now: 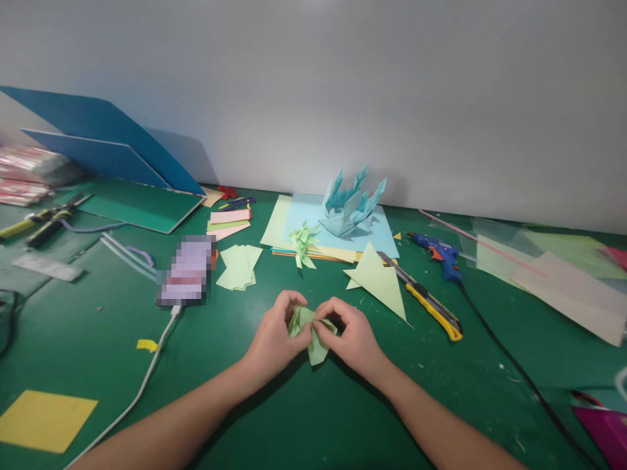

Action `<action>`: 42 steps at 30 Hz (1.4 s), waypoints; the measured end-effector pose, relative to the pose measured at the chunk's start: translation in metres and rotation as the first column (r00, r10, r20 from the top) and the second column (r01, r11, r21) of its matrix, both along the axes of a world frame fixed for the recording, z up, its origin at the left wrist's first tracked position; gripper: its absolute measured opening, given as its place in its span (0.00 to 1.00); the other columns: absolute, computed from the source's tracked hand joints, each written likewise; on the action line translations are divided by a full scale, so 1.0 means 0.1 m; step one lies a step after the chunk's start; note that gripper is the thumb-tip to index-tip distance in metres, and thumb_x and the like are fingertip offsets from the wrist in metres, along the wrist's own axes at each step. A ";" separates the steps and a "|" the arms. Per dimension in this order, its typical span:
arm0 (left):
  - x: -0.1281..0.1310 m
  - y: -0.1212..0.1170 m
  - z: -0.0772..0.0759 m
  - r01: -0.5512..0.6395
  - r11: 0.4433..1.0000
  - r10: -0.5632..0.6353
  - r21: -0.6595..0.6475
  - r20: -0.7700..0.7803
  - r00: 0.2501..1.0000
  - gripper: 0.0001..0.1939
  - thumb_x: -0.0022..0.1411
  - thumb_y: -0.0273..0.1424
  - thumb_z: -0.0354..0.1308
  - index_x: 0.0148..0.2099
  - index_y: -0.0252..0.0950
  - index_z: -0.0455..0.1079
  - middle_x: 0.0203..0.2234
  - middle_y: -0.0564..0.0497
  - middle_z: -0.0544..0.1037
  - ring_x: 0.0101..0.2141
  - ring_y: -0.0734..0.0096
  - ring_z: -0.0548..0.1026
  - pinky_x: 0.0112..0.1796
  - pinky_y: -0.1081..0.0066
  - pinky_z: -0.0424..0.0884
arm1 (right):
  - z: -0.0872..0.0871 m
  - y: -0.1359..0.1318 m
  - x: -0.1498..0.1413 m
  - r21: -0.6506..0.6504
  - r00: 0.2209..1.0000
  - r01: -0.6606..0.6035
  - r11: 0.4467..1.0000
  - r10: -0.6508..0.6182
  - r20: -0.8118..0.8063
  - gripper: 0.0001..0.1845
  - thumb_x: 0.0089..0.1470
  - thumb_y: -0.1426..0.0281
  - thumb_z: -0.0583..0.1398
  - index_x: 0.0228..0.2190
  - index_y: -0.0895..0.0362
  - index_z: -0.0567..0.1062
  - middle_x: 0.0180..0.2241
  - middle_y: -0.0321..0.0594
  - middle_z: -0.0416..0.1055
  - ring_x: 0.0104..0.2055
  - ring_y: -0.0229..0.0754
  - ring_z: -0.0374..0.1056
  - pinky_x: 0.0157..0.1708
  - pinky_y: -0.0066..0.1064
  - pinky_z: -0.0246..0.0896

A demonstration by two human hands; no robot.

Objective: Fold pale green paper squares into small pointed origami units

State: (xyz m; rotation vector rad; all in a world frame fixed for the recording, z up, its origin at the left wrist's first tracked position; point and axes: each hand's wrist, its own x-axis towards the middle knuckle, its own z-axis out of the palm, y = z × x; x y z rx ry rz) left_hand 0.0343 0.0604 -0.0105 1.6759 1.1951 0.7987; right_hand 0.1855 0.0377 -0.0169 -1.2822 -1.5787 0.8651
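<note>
Between both hands, low over the green table, is a partly folded piece of light green paper (318, 349). My left hand (281, 329) pinches its left side between thumb and fingers. On the right side, my right hand (350, 333) grips it with thumb and fingertips close to the left thumb. Some of the folds are hidden behind the fingers. Just beyond the hands lie a green folded paper figure (304, 241) and several pale green triangular paper pieces (377, 277). To the left is a small stack of pale green paper slips (240, 266).
A blue origami piece (350, 205) stands on stacked coloured sheets (279, 222) by the wall. On the right lie a yellow utility knife (431, 307) and a blue glue gun (441, 254) with its cord. Leftward are a charging phone (189, 269), pliers (53, 219) and blue boards (122, 143).
</note>
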 end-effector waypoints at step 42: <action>0.01 0.04 -0.02 -0.041 0.988 0.079 -0.148 0.261 0.962 0.13 0.49 0.27 0.56 0.38 0.38 0.59 0.22 0.60 0.63 0.24 0.78 0.66 0.27 0.75 0.61 | 0.01 0.01 0.01 0.046 1.000 -0.016 0.999 0.016 0.005 0.04 0.45 0.75 0.55 0.21 0.56 0.66 0.22 0.32 0.62 0.24 0.35 0.57 0.25 0.25 0.53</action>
